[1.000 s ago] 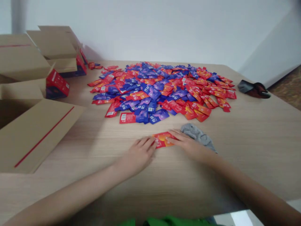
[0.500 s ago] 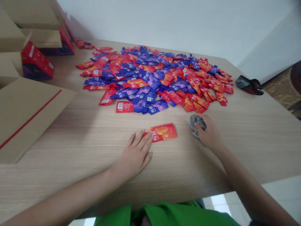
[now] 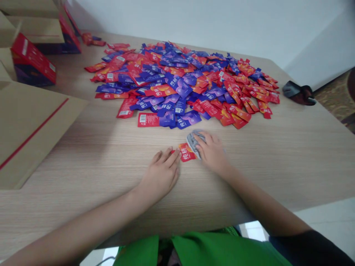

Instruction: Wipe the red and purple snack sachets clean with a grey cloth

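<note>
A red and orange sachet [image 3: 188, 153] lies flat on the wooden table, its left end under the fingertips of my left hand [image 3: 162, 171]. Those fingers are stretched out and press down on it. My right hand [image 3: 213, 152] grips a bunched grey cloth [image 3: 195, 140], which rests over the sachet's right part and hides it. Beyond both hands spreads a large heap of red and purple sachets [image 3: 177, 87]; the nearest ones lie just past the cloth.
Open cardboard boxes with red and purple sides [image 3: 34, 61] stand at the left, and one flap [image 3: 41, 129] juts over the table [image 3: 97, 162]. A dark, shiny object [image 3: 298, 93] lies at the right edge. A white wall [image 3: 208, 22] rises behind the heap.
My right hand has moved left with the grey cloth, from bare table onto the sachet's right part. My left hand still holds down the left end. The view has shifted slightly.
</note>
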Tool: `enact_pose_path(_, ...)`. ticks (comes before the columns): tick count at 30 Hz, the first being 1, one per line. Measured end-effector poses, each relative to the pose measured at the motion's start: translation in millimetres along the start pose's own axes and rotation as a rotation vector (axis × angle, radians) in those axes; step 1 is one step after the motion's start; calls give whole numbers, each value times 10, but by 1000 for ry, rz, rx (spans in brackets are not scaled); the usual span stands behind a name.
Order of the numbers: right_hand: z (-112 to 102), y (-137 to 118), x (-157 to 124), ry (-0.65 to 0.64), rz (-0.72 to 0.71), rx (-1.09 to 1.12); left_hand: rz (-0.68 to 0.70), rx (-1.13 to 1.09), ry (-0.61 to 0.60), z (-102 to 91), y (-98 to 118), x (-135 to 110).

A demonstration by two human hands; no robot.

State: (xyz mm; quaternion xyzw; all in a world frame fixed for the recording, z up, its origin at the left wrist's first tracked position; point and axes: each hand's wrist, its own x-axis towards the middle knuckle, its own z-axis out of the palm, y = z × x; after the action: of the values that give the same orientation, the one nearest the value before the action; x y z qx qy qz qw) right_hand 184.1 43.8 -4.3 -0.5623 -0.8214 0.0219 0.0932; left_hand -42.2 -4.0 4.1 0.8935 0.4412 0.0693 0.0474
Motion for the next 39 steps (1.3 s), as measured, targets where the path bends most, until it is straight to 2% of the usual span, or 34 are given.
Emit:
enact_pose_path(2,-13,231,-50,60,68,41,5,-10,-5,-9,-12,0)
enact_pose_path(4,-47,340,-50,164,108,138,9,-22,-7,-19,-18,-4)
enact_pose_path(7,-109,144,28,312,94,274,11,-34,2,-42,-7,-11)
enact_pose_path(9,-123,-155,101,279,-4,239,9,-34,9,-61,9,-11)
enact_pose_path(11,-104,-421,155,150,-125,107,-6,-31,9,-76,24,-8)
enact_pose_path(13,-68,-522,167,57,-175,5,-22,-26,10,-82,31,-3)
enact_pose_path(15,-43,-430,130,29,-129,-49,-23,-15,12,-77,30,2)
enact_pose_path(19,-58,-11,-4,42,37,-68,-9,15,-13,-53,23,12)
enact_pose_path(23,-130,265,-71,39,71,34,-10,41,-30,-47,35,17)
enact_pose_path(26,-199,372,-82,95,120,175,-19,36,-51,-61,59,20)
enact_pose_path(28,-232,355,-81,144,116,258,-27,24,-60,-72,80,24)
enact_pose_path(30,-237,225,-66,149,78,273,-36,12,-53,-77,103,29)
enact_pose_path(35,-135,-243,59,94,52,12,-66,18,-38,-72,169,44)
enact_pose_path(37,-105,-222,89,86,44,-30,-77,36,-49,-71,197,53)
enact_pose_path(39,-114,-33,72,78,66,-11,-86,64,-68,-72,222,61)
